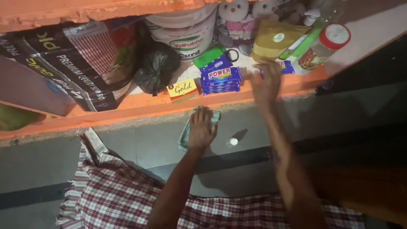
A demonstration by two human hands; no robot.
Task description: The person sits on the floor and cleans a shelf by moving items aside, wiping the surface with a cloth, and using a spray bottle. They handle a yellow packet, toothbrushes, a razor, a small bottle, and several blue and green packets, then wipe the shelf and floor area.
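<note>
Nearby, blue soap bars (220, 79), yellow box (182, 90), black bag (156, 67), white tub (186, 32)

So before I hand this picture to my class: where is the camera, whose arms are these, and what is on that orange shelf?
There is one picture, taken by a camera worn on a person's head, looking down at their own bare arms. There is no machine.

The left hand presses flat on a folded greenish cloth lying on the grey floor, just below the edge of the orange shelf. The right hand reaches up to the shelf; it is blurred, so I cannot tell whether it grips anything.

On the shelf sit a stack of blue wrapped bars, a small yellow box, a knotted black plastic bag, a white tub, a large printed sack, a mustard-coloured pouch and a clear jar with a red lid.

A small white cap or bottle stands on the floor. A checked cloth lies below.
</note>
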